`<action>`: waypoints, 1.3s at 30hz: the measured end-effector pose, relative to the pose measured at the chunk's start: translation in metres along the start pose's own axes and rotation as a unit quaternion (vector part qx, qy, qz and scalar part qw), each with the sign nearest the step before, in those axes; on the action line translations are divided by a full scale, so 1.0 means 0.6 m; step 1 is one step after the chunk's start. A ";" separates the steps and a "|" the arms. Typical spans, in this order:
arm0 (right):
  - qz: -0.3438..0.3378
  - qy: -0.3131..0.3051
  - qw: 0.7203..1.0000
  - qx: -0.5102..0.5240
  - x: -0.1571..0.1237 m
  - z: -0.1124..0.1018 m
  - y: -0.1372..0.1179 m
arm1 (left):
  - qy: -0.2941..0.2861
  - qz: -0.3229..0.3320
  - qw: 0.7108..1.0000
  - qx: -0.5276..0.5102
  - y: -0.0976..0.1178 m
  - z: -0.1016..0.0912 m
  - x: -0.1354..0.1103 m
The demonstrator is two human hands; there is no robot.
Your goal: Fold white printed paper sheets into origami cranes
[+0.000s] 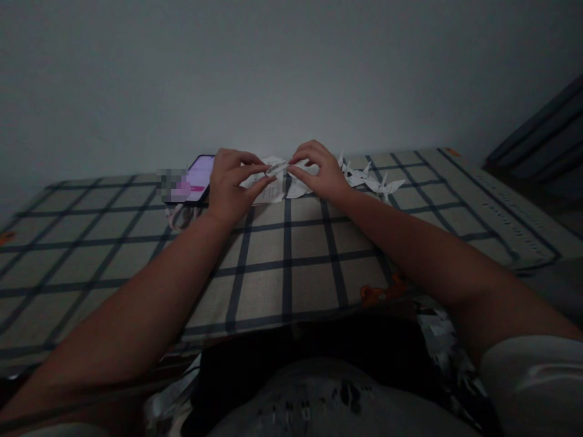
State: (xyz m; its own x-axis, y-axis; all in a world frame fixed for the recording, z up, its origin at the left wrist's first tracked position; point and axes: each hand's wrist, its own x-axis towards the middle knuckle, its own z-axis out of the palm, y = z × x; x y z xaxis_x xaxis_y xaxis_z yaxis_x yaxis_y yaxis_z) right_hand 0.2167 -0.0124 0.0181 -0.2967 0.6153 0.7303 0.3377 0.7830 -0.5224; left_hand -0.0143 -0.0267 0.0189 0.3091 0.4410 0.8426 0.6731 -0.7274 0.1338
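A narrow, creased strip of white paper is pinched at either end between the fingertips of the left hand and right hand, just above loose white sheets at the far edge of a soft beige cloth checked with dark lines. Pointed folded paper birds lie to the right, a flat glowing phone to the left.

The checked cloth is looking like soft, matt woven fabric. The small white piece near its far edge is coming across as thin creased paper, matt, same as the folded cranes beside it. The phone screen is showing up smooth and glossy.
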 end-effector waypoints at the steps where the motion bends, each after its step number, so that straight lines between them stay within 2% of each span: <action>1: 0.006 -0.004 1.000 0.007 0.000 0.001 0.002 | -0.003 0.005 1.000 0.004 -0.001 -0.001 0.001; 6: 0.042 -0.023 0.998 0.034 0.002 0.010 0.010 | -0.030 0.018 0.999 -0.003 0.002 -0.004 0.005; 15: 0.181 -0.073 0.969 0.151 0.004 0.018 0.010 | -0.053 0.025 0.998 -0.003 0.008 -0.010 0.008; 20: 0.214 -0.085 0.951 0.205 0.004 0.017 0.010 | -0.060 0.021 0.998 -0.010 0.004 -0.012 0.010; 25: 0.228 -0.118 0.945 0.203 0.004 0.006 0.004 | -0.070 0.015 0.997 -0.020 0.003 -0.012 0.011; 28: 0.214 -0.134 0.948 0.195 0.004 0.004 0.002 | -0.081 0.021 0.996 -0.020 0.004 -0.012 0.012; 34: 0.144 -0.151 0.968 0.139 0.006 0.006 0.012 | -0.077 0.080 0.994 -0.010 0.001 -0.006 0.010; 39: 0.032 -0.146 0.989 0.024 0.007 0.006 0.011 | -0.083 0.042 0.996 -0.011 -0.002 0.000 0.004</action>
State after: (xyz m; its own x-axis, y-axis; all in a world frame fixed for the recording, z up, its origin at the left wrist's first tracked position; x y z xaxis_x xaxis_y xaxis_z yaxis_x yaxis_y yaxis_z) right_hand 0.2147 -0.0045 0.0160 -0.5226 0.6592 0.5407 0.3232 0.7401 -0.5898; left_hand -0.0142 -0.0246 0.0207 0.4722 0.4573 0.7536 0.6261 -0.7758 0.0785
